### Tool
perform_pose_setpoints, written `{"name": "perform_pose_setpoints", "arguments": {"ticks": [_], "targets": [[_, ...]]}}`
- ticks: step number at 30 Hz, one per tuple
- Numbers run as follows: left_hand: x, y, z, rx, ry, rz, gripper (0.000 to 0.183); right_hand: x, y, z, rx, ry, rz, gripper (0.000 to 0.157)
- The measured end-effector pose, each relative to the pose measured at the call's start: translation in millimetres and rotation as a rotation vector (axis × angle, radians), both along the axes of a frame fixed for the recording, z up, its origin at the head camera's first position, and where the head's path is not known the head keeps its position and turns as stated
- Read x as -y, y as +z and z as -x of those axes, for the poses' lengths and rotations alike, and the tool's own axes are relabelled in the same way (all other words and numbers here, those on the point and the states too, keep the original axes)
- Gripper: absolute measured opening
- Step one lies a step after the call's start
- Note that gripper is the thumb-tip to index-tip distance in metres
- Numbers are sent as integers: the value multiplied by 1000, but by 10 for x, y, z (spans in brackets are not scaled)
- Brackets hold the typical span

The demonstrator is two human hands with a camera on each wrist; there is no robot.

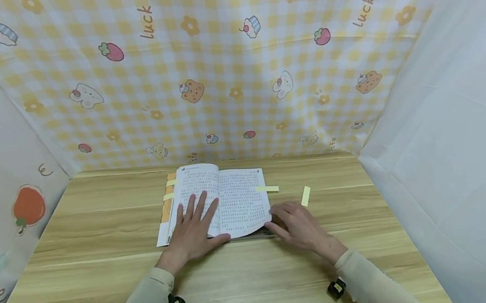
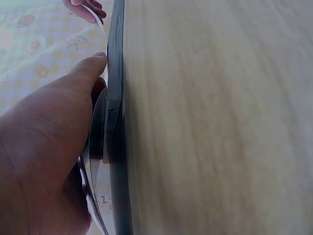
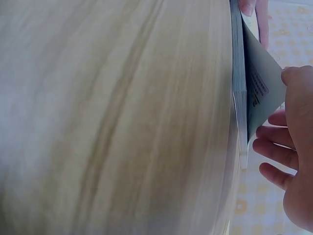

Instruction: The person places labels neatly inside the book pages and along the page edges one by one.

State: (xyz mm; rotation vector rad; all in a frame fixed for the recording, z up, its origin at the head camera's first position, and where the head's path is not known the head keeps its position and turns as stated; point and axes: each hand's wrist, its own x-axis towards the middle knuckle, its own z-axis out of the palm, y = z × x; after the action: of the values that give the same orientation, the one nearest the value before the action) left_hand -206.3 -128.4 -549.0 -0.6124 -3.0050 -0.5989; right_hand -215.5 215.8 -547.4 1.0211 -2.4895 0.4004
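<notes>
An open book (image 1: 242, 200) with printed pages lies on the table. My left hand (image 1: 191, 233) rests spread on its left page, with the thumb reaching across the lower edge past the middle fold. At the lower right corner, my right hand (image 1: 296, 225) pinches a page (image 3: 264, 81) between thumb and fingers. That page curves up off the stack beneath it in the right wrist view. A pale yellow paper strip (image 1: 267, 189) sticks out from the right page's edge. Two similar strips (image 1: 169, 196) show at the book's left edge.
Another yellow strip (image 1: 306, 196) lies on the wooden table (image 1: 105, 223), just beyond my right hand. A checked cloth (image 1: 229, 68) with cartoon prints hangs behind the table. White sheets (image 1: 458, 137) close off both sides.
</notes>
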Motion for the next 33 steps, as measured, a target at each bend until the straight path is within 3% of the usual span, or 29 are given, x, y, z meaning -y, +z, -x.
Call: {"name": "perform_pose_setpoints", "arguments": {"ticks": [8, 19, 27, 33], "targets": [[26, -19, -10, -10, -16, -33, 104, 26, 1, 6, 14, 30, 53, 46], [71, 13, -51, -18, -12, -28, 98, 51, 5, -36, 86, 44, -2, 61], [111, -9, -66, -63, -20, -53, 94, 102, 19, -39, 132, 64, -41, 65], [127, 12, -65, -71, -26, -58, 95, 193, 25, -31, 224, 54, -47, 64]]}}
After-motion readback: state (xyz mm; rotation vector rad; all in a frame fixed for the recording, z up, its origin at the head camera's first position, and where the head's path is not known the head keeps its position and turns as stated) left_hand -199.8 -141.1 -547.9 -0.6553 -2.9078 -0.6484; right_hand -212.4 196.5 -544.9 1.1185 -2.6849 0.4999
